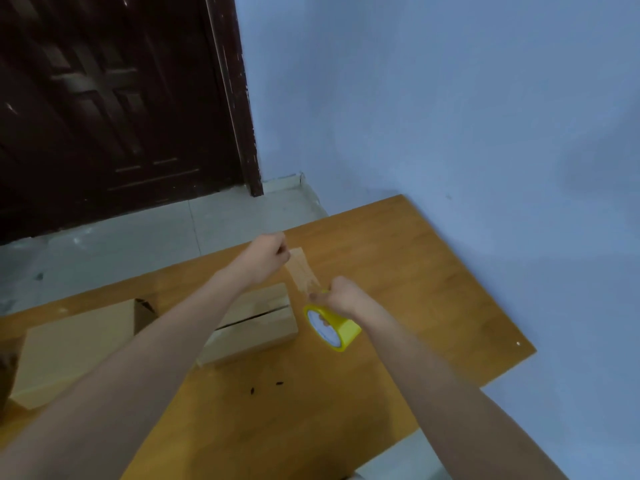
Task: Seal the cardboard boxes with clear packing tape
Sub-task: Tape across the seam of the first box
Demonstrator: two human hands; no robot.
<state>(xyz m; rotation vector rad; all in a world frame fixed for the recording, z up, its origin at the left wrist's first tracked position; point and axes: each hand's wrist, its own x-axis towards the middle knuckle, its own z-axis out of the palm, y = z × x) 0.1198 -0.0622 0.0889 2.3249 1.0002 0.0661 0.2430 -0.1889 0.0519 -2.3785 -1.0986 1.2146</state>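
Both arms reach forward over a wooden counter (415, 258) that stands against a pale blue wall (450, 98). The left hand (268, 252) is raised above the far part of the counter, its fingers curled and pinching the free end of a strip of clear tape (302, 271). The strip runs down and to the right to the right hand (341, 297), whose fingers are curled over the top of a tape roll (332, 327) with a yellow rim. The side of the roll facing the camera carries a round white label with a small orange mark near its middle; motion blur leaves any writing on it unreadable. The roll hangs just right of a small cardboard box (256, 323), which lies on the counter with its top flaps folded down and a dark open seam between them. The left forearm crosses over this box. A larger cardboard box (79, 351) sits to the left, near the counter's left end, with one flap standing partly open at its far right corner; no print shows on either box. A few small dark specks (265, 388) lie on the counter in front of the small box. Beyond the counter are a pale tiled floor (138, 244) and a dark wooden door (104, 98).
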